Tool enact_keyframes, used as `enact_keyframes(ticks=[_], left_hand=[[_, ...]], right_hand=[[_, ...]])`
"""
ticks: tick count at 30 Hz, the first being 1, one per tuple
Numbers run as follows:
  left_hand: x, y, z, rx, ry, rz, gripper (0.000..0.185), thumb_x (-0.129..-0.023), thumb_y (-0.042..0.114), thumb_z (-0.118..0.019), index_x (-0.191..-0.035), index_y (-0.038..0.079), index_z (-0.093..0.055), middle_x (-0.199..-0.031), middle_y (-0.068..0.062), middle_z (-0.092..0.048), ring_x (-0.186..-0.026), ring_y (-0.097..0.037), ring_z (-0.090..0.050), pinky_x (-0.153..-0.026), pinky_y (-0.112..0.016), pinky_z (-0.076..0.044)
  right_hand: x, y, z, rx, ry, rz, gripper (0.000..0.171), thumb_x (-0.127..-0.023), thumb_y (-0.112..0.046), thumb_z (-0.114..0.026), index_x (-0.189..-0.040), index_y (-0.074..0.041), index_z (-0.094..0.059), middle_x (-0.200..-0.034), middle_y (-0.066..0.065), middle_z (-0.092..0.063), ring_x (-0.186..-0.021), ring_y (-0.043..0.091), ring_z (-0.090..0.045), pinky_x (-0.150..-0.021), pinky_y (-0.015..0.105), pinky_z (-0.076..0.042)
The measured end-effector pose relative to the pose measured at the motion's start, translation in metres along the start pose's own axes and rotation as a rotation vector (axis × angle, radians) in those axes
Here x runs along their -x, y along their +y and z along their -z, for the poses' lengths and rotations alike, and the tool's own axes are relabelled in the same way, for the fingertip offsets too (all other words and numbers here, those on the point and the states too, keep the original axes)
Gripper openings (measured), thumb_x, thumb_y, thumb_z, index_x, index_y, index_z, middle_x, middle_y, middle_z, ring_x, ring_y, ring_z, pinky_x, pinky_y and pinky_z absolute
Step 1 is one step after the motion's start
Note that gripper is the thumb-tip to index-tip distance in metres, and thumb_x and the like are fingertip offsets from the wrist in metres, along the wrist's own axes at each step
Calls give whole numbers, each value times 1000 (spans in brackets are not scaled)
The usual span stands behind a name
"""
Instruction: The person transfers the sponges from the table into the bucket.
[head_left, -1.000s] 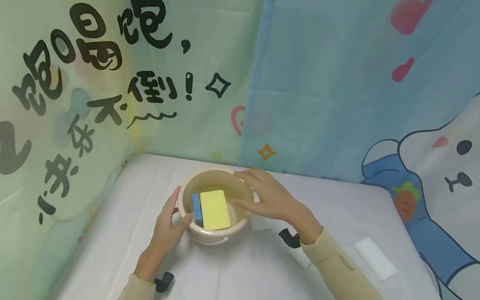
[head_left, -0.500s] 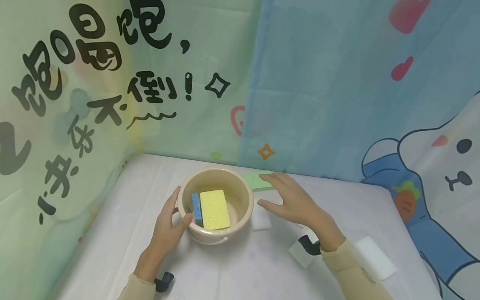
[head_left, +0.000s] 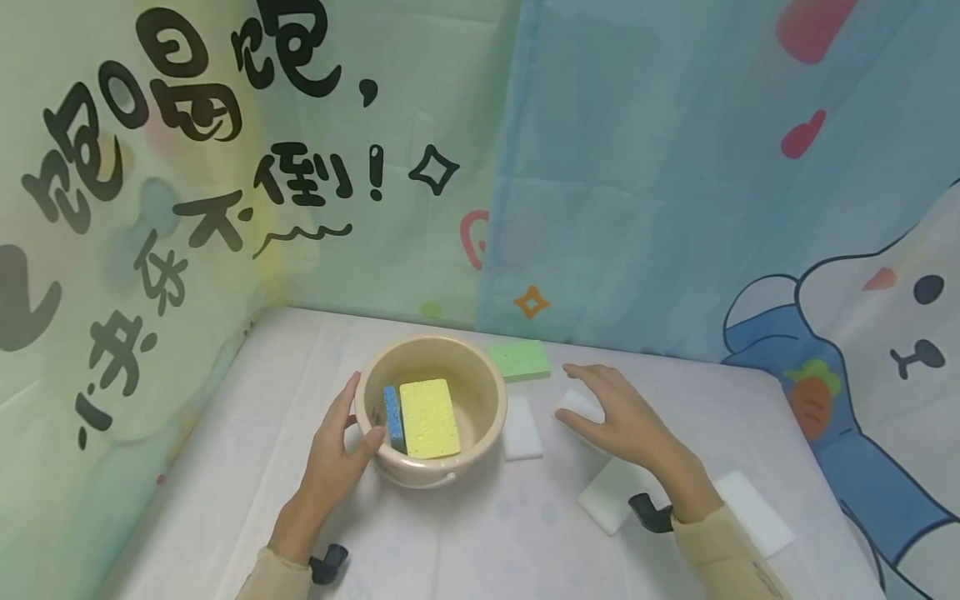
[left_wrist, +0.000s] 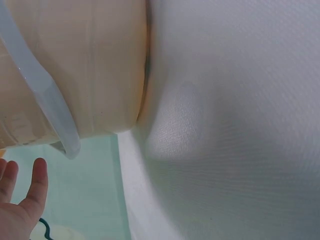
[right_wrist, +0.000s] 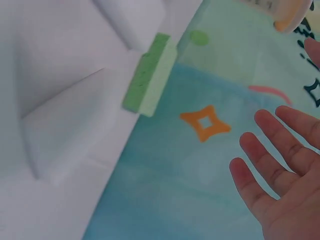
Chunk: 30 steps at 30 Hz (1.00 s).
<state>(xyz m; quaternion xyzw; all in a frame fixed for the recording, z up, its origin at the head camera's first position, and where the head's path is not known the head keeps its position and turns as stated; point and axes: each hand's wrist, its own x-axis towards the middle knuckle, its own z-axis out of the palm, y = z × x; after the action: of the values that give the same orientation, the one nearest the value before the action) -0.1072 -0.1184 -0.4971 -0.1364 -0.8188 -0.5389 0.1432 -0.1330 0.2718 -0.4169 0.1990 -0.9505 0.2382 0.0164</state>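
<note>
The right hand (head_left: pixel 626 417) is hovering with fingers spread and relaxed over a small white sponge block (head_left: pixel 581 406) on the table (head_left: pixel 225 467). The fingertips look like they're on or just above it; I can't tell whether they actually touch. Nothing is pinched or wrapped. In the right wrist view the fingers (right_wrist: pixel 265 170) are straight and fanned out.

That white block sits right of the basin (head_left: pixel 430 408), and only its left end shows from under the hand, so its long axis is hard to call. It's plain white and looks soft-edged.

The left hand (head_left: pixel 335 450) rests against the near-left side of the basin, thumb up by the rim and fingers lying along the wall. It's a loose steadying touch, not a clench. The left wrist view just shows the beige wall close up, with a translucent handle (left_wrist: pixel 45 100) hanging down it.

The basin is round and beige and sits upright near the table's middle. Inside it, a yellow sponge (head_left: pixel 429 418) lies flat with its long axis running near to far, and a blue sponge (head_left: pixel 393 418) stands on edge just left of it, touching it.

Around that there's a green sponge (head_left: pixel 519 360) just beyond the basin's far right, long axis left to right. Another white block (head_left: pixel 522 427) lies right beside the basin. Two more white blocks (head_left: pixel 611 493) (head_left: pixel 753 512) sit nearer, by the right wrist.
</note>
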Motion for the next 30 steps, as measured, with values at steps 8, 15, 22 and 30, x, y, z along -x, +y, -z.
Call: enact_keyframes(ticks=[8,15,22,30], left_hand=[[0,2,0,0,3,1,76,-92,22,-62,-158,7,-27,-159,-13,-34,-143,-31,-35,-104,-53,-46],[0,3,1,2,6,-3,76,-92,24,-62,-158,7,-28,-159,-12,-34,-143,-30,-35,-104,-52,-46],[0,1,0,4,11,-15,76,-91,23,-62,-158,8,-28,-159,-11,-34,-143,-30,-35,-104,-52,-46],[0,2,0,4,10,-4,77,-92,25,-63,-158,7,-28,-159,-14,-34,-143,-31,-34,-104,-53,-46]], right_hand=[[15,25,-7,-12,21,-55,62,-95,-33,-69,-142,1,-49,-137,21,-54,-129,41,-44,-104,62,-39],[25,44,-17,-9,50,-97,60,-93,-28,-71,-139,5,-51,-132,25,-57,-124,44,-48,-101,63,-41],[30,58,-28,-4,44,-150,62,-92,-29,-72,-137,8,-51,-128,28,-59,-121,47,-51,-99,64,-43],[34,68,-38,17,7,-263,72,-91,-37,-72,-139,10,-47,-131,32,-54,-121,49,-49,-98,64,-45]])
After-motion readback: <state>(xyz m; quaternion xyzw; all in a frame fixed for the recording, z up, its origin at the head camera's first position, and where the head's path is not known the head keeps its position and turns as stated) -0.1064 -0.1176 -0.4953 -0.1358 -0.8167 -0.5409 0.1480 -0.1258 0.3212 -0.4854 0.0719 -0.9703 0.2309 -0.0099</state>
